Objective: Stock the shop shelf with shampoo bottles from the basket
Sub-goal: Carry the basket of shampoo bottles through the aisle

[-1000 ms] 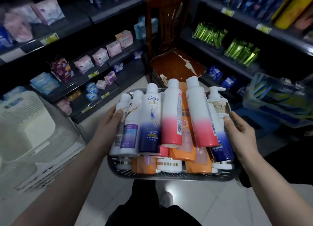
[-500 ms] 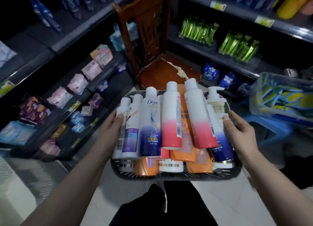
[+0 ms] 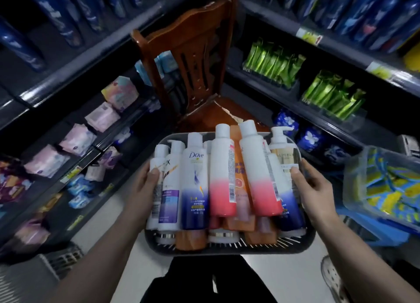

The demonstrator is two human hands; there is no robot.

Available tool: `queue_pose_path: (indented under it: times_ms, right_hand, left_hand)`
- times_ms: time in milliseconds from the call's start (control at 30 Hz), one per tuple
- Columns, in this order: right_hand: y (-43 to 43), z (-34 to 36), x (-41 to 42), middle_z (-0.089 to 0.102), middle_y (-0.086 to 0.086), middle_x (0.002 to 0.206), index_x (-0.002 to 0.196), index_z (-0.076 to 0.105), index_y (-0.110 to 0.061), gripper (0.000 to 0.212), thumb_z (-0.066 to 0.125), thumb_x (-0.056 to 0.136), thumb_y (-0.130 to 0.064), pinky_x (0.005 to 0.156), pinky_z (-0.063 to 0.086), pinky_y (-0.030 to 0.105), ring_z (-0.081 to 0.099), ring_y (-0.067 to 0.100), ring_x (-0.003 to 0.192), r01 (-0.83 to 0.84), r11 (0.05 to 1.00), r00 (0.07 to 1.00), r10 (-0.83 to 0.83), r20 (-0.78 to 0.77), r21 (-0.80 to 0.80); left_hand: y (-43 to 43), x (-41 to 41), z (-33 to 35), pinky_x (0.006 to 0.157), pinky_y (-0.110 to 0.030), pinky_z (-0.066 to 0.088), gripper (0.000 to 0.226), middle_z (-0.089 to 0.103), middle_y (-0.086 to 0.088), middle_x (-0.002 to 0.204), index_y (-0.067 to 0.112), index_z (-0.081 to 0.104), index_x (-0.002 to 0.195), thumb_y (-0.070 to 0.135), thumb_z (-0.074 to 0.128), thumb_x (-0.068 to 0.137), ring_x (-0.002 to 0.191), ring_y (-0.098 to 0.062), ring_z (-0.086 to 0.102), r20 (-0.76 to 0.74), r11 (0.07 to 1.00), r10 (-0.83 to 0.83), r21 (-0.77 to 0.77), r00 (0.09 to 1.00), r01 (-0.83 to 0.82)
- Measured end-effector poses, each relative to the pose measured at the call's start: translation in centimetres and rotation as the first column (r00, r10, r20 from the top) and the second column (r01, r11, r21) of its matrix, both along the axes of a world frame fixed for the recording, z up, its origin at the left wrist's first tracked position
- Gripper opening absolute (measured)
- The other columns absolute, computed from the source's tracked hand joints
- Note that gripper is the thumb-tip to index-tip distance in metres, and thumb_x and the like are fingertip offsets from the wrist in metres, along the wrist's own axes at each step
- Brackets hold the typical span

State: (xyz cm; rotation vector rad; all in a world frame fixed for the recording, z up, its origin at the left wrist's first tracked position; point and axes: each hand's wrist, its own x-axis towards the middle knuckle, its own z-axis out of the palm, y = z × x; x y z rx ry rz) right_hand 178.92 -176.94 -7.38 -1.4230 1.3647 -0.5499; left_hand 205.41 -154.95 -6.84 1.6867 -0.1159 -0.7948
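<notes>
Dark shop shelves [image 3: 91,55] and one wooden chair [image 3: 200,59] back one basket [image 3: 229,249], left grip [image 3: 145,186] and right grip [image 3: 316,189] curled round its sides, carrying two pink-white bottles [image 3: 221,173], one Dove bottle [image 3: 195,184], one "SUPER…" pump bottle [image 3: 283,152].

The aisle was dim around me, and the shelves [image 3: 86,55] lay almost black. Light from overhead caught the white bottles [image 3: 221,166] in my basket [image 3: 227,249] and glared pale off the floor tiles [image 3: 284,280]. Motion blur smeared the outer edges, and my wide lens bowed the shelf lines.
</notes>
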Motion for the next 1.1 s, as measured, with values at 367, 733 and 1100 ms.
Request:
queue_pose_path:
  times_ms: [367, 733, 1100]
  right_hand:
    - [-9.5, -6.8, 6.6, 0.069, -0.020, 0.100, 0.127, 0.061, -0.032, 0.037, 0.064, 0.090, -0.033, 0.094, 0.048, 0.032, 0.065, 0.002, 0.096, 0.075, 0.996, 0.997, -0.076, 0.015, 0.047]
    - [-17.7, -13.5, 12.0, 0.069, -0.021, 0.097, 0.127, 0.060, -0.030, 0.033, 0.059, 0.094, -0.025, 0.073, 0.047, 0.012, 0.064, -0.011, 0.083, -0.014, 0.999, 0.999, 0.013, 0.030, 0.034]
    - [-21.8, -17.6, 15.2, 0.071, -0.014, 0.101, 0.125, 0.062, -0.031, 0.030, 0.057, 0.095, -0.024, 0.074, 0.049, 0.020, 0.066, -0.001, 0.086, -0.051, 0.997, 0.998, 0.049, 0.034, 0.051]
  left_hand:
    - [-11.8, 7.7, -5.6, 0.071, -0.021, 0.051, 0.028, 0.065, 0.017, 0.103, 0.033, 0.053, 0.126, 0.023, 0.047, 0.100, 0.091, -0.001, 0.064, 0.005, 0.998, -0.040, 0.056, 0.999, 0.040]
    - [-18.5, 11.8, -13.2, 0.078, -0.025, 0.050, 0.025, 0.068, 0.022, 0.102, 0.040, 0.056, 0.118, 0.024, 0.048, 0.100, 0.096, 0.002, 0.065, -0.001, 0.997, -0.006, 0.071, 1.000, 0.006]
    - [-22.2, 14.6, -17.4, 0.084, -0.034, 0.053, 0.024, 0.069, 0.019, 0.102, 0.048, 0.058, 0.110, 0.029, 0.049, 0.099, 0.096, -0.006, 0.066, -0.004, 0.995, 0.002, 0.101, 1.000, -0.002]
